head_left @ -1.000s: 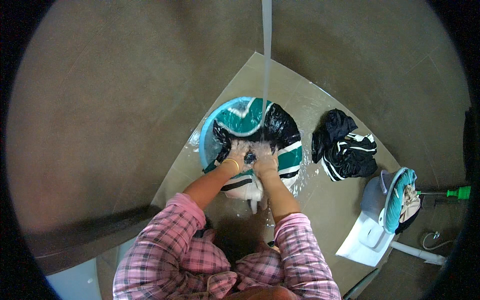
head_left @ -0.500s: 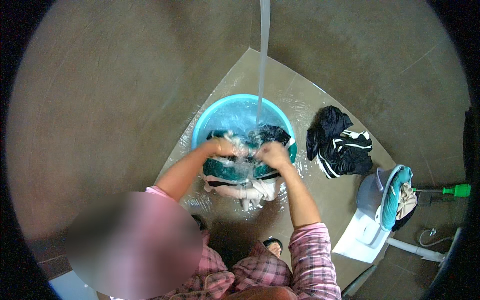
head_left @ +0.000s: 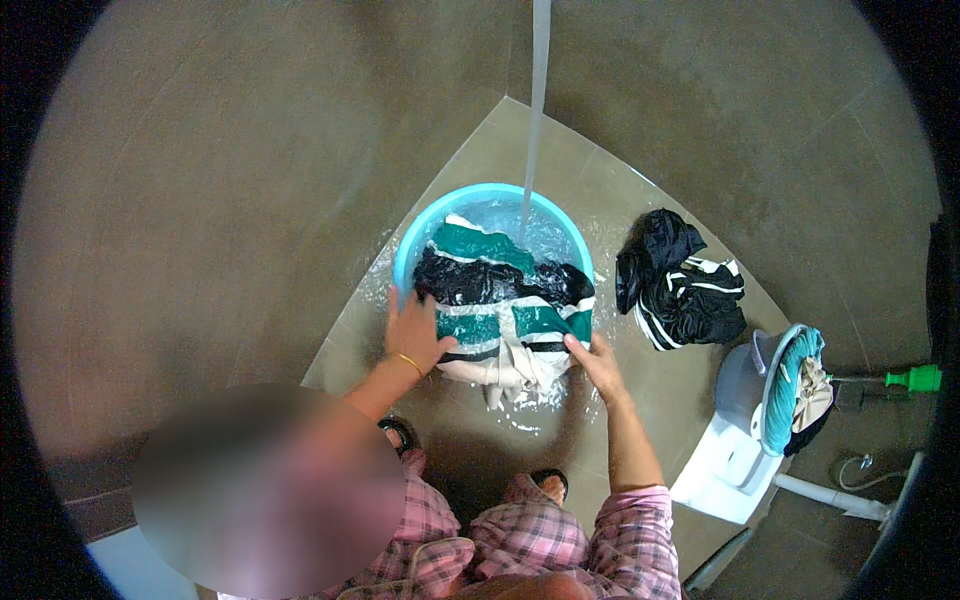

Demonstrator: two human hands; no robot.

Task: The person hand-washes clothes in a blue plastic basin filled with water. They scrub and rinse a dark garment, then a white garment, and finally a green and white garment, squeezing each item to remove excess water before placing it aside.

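A wet green, black and white striped garment [head_left: 470, 325] lies bunched in a round blue tub [head_left: 402, 250]. Its pale front part hangs over the near rim, dripping. At the tub's left side, my left hand [head_left: 413, 332] rests against the cloth with fingers and thumb spread. My right hand [head_left: 597, 362] pinches the garment's right edge, the thumb on top and the fingers partly hidden at the tub's side. A stream of water [head_left: 537, 110] falls into the far part of the tub.
Dark clothes with white stripes [head_left: 690, 290] lie on the wet tiled floor [head_left: 620, 420] to the right. Beyond them a grey bucket [head_left: 738, 385] holds teal and beige cloth, beside a white squat toilet pan [head_left: 720, 470]. A green-handled tool [head_left: 910, 379] shows at far right.
Both hands have moved apart from the middle of the tub to its left and right sides. The garment now lies more spread out, with a green panel showing at the far side.
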